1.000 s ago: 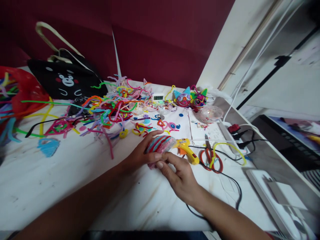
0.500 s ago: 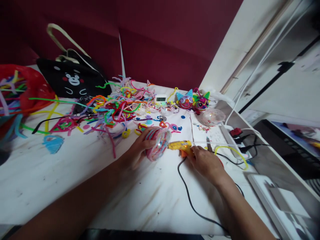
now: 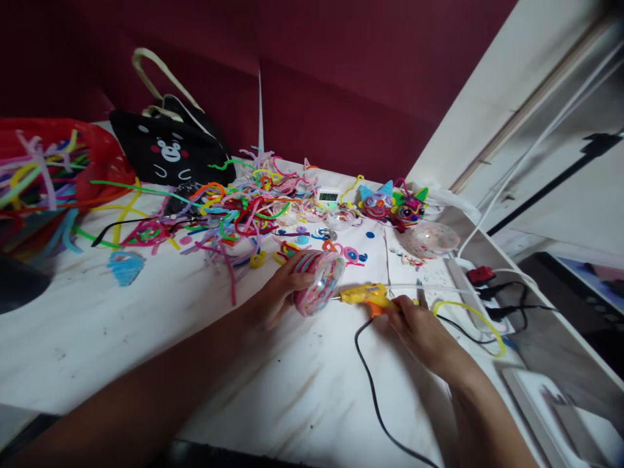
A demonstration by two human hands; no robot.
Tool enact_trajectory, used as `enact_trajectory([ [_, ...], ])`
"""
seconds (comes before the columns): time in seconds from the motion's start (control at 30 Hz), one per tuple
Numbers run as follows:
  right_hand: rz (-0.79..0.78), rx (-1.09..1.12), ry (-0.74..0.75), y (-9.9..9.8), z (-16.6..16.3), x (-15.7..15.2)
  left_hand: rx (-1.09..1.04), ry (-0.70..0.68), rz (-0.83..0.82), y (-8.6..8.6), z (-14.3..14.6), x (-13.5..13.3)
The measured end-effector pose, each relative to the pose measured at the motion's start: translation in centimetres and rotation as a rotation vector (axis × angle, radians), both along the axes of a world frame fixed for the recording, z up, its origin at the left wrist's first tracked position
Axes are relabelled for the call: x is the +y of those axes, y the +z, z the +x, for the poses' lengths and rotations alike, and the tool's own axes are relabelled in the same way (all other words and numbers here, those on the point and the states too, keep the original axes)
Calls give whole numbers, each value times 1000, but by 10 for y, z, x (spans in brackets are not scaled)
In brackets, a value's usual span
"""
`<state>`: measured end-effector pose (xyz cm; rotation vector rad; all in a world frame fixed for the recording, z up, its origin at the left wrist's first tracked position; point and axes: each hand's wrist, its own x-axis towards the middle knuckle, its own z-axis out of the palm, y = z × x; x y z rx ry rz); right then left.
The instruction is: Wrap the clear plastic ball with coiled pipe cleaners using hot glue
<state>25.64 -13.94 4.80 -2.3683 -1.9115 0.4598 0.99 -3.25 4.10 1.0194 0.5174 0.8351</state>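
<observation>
My left hand (image 3: 280, 289) is wrapped around a clear plastic half-ball (image 3: 319, 286) lined with pink, red and blue pipe cleaners, its open side tilted to the right. In my right hand (image 3: 422, 328) is a yellow hot glue gun (image 3: 363, 294) with an orange trigger. The gun's thin metal nozzle points left at the half-ball's rim; whether it touches cannot be told. A white glue stick (image 3: 429, 287) runs out behind the gun. The gun's black cord (image 3: 373, 383) trails down the white table (image 3: 244, 377).
Loose pipe cleaners (image 3: 244, 208) lie piled at the back, near a small digital clock (image 3: 329, 196). Two cat-eared ornaments (image 3: 377, 201) and another clear half-ball (image 3: 433, 239) stand at back right. A power strip (image 3: 487, 299) lies right; a black bag (image 3: 170, 149) and red bag (image 3: 110, 169) sit left.
My view has swung slightly left, so everything sits further right. The glue gun's nozzle has drawn back a little and now shows beside the half-ball. Both hands keep their holds.
</observation>
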Motion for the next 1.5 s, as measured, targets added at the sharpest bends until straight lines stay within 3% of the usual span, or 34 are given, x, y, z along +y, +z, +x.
enact_trajectory([
  [0.23, 335, 274, -94, 17, 13, -20, 35, 52, 11, 2, -1, 1],
  [0.4, 577, 374, -178, 24, 4, -25, 62, 58, 33, 3, -2, 2],
  [0.7, 927, 600, -272, 14, -23, -27, 116, 62, 144, 2, -3, 2],
  [0.9, 964, 776, -247, 10, -31, -22, 112, 65, 158, 2, -2, 2],
  [1.23, 934, 526, -82, -1, -30, -31, 153, 87, 228, 4, -5, 3],
  [1.5, 898, 589, 36, -12, -29, -35, 178, 95, 211, 5, -6, 4],
])
